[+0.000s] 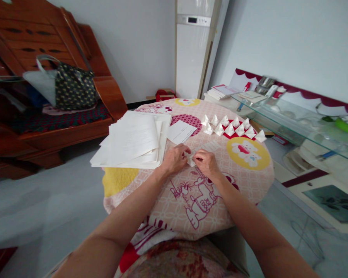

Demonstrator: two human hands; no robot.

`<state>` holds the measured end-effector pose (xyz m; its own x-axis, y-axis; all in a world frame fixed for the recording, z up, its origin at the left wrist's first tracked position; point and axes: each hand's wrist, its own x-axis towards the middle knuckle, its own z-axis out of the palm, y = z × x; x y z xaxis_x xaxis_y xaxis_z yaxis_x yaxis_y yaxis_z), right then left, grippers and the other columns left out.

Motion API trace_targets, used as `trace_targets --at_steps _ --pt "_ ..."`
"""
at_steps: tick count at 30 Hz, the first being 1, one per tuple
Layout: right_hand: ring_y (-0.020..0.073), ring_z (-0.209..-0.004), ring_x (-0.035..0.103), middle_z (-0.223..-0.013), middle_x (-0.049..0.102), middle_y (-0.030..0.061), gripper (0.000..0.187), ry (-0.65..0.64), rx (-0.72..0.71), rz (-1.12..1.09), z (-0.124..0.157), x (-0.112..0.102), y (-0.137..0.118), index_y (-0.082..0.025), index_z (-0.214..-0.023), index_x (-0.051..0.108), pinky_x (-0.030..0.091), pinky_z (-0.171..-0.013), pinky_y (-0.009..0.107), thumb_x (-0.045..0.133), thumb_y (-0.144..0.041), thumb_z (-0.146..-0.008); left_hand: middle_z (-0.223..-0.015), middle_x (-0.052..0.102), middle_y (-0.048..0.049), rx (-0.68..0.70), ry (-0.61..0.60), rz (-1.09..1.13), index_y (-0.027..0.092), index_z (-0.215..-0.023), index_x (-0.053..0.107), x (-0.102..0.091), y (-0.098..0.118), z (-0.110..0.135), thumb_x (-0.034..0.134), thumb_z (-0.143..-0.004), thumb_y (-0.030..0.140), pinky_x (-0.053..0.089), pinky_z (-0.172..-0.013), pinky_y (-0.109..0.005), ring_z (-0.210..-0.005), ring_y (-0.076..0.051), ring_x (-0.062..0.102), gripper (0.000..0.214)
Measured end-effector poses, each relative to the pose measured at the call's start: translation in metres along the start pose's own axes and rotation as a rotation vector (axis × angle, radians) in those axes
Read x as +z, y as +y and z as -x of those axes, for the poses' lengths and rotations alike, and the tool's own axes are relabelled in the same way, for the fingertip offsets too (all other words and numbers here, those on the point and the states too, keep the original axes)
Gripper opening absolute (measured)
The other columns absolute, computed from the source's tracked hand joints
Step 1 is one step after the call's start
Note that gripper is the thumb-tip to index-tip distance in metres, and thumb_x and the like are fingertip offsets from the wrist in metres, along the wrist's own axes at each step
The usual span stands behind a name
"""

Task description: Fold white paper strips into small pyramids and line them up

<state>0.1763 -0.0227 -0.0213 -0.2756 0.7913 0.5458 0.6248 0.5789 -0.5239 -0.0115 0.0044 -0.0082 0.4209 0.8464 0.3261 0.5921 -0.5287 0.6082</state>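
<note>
My left hand [175, 158] and my right hand [206, 162] meet over a small white folded paper piece [191, 160], both pinching it against the patterned cloth [191, 200] that covers the table. Just beyond them lies a loose white sheet [181, 131]. A thick stack of white paper [133, 141] sits to the left of my left hand. Further back on the right, several small folded white paper triangles [233, 127] are lined up in two rows.
A wooden bench [46, 127] with a dark dotted bag [72, 87] stands at the left. A glass shelf [295, 116] with books and small items runs along the right. A tall white appliance [193, 46] stands by the far wall.
</note>
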Motion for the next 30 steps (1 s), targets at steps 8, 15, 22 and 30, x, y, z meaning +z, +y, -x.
trace_targets --at_steps 8,15,22,30 --pt "0.016 -0.068 0.06 -0.072 0.064 0.0024 0.02 -0.003 -0.001 0.002 0.001 0.002 0.002 -0.02 -0.067 0.064 0.043 -0.064 0.026 0.058 -0.003 -0.077 -0.089 0.07 -0.0047 0.025 -0.034 0.001 0.018 -0.085 0.07 0.005 0.01 -0.002 0.053 -0.071 0.001 0.051 -0.08 -0.03 -0.084 -0.019 0.065 0.027" --pt "0.0176 -0.069 0.059 -0.072 0.063 0.0035 0.019 0.005 0.011 0.011 0.001 0.002 0.002 -0.02 -0.067 0.062 0.043 -0.066 0.028 0.057 -0.005 -0.077 -0.095 0.073 -0.0082 -0.049 -0.064 -0.131 0.018 -0.086 0.074 0.008 0.019 0.002 0.061 -0.078 0.012 0.052 -0.081 -0.032 -0.091 -0.024 0.068 0.016" --pt "0.0179 -0.069 0.06 -0.071 0.064 0.0032 0.016 0.047 0.05 -0.033 0.0 -0.002 0.001 -0.02 -0.066 0.06 0.045 -0.067 0.029 0.056 -0.007 -0.075 -0.093 0.072 -0.0091 -0.063 -0.056 -0.259 0.018 -0.085 0.072 0.008 0.023 0.004 0.061 -0.085 0.017 0.048 -0.072 -0.03 -0.087 -0.023 0.067 0.011" --pt "0.0178 -0.071 0.064 -0.078 0.07 0.0038 0.016 0.061 0.205 -0.129 -0.002 -0.002 -0.002 -0.02 -0.077 0.066 0.051 -0.071 0.028 0.055 -0.011 -0.07 -0.1 0.071 -0.0085 -0.081 -0.035 -0.329 0.017 -0.088 0.069 0.003 0.027 0.006 0.057 -0.087 0.016 0.046 -0.069 -0.031 -0.09 -0.022 0.067 0.012"
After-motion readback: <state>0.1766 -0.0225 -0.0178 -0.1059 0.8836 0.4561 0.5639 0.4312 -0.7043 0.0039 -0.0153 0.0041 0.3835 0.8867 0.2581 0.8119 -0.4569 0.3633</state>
